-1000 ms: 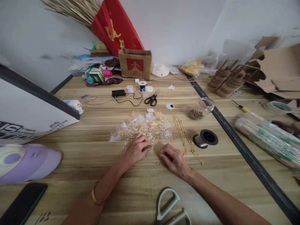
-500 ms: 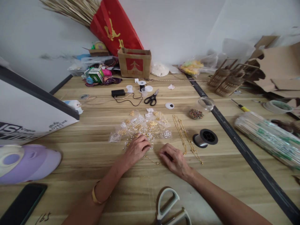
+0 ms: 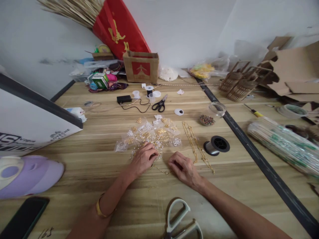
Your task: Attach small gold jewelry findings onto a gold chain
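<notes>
My left hand (image 3: 143, 158) rests at the near edge of a spread of small gold and silver beads and findings (image 3: 159, 133), some loose, some in clear bags. Its fingers are bent and pressed together; whatever they pinch is hidden. To its right, my right hand (image 3: 184, 168) lies on its side on the table, fingers curled inward, their contents too small or covered to make out. Between the hands, a thin gold chain (image 3: 161, 171) runs along the wood. Longer gold chains (image 3: 193, 141) lie just beyond my right hand.
Nearest me are pale scissor-like handles (image 3: 178, 215). A wire spool (image 3: 214, 146) and bead jar (image 3: 207, 119) stand right, beside a dark strip (image 3: 249, 149). Black scissors (image 3: 159, 104) lie behind the beads. A phone (image 3: 25, 217) and a purple-white device (image 3: 30, 174) are left.
The view has turned very slightly, so everything sits a little further left. Both hands keep nearly the same pose and place; nothing else visibly differs.
</notes>
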### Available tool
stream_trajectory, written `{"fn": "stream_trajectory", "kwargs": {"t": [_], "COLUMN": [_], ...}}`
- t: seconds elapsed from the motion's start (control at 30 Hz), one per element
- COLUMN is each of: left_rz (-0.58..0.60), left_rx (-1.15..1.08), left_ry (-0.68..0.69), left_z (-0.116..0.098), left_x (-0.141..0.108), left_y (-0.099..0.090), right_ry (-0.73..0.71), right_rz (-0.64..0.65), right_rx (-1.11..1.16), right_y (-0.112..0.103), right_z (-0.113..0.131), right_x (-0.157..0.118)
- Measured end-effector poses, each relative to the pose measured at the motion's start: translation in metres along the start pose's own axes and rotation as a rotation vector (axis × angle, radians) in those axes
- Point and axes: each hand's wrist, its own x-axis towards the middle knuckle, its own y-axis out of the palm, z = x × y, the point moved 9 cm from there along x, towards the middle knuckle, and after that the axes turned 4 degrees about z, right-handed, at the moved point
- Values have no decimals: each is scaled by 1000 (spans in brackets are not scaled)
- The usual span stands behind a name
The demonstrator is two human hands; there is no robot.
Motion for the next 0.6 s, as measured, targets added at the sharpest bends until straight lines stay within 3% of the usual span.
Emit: {"fn": "stream_trajectory", "kwargs": {"t": [0.3,0.6], "left_rz": [-48,81], "left_rx": [2,171], "left_ry": [-16,8], "left_z": [3,-17], "left_x": [5,9], "left_y": [-12,2], "right_ry": [10,-5], "right_rz": [3,-9], "right_rx": [14,29], "right_y": [-1,-2], "right_z": [1,-1], "right_x": [1,0]}}
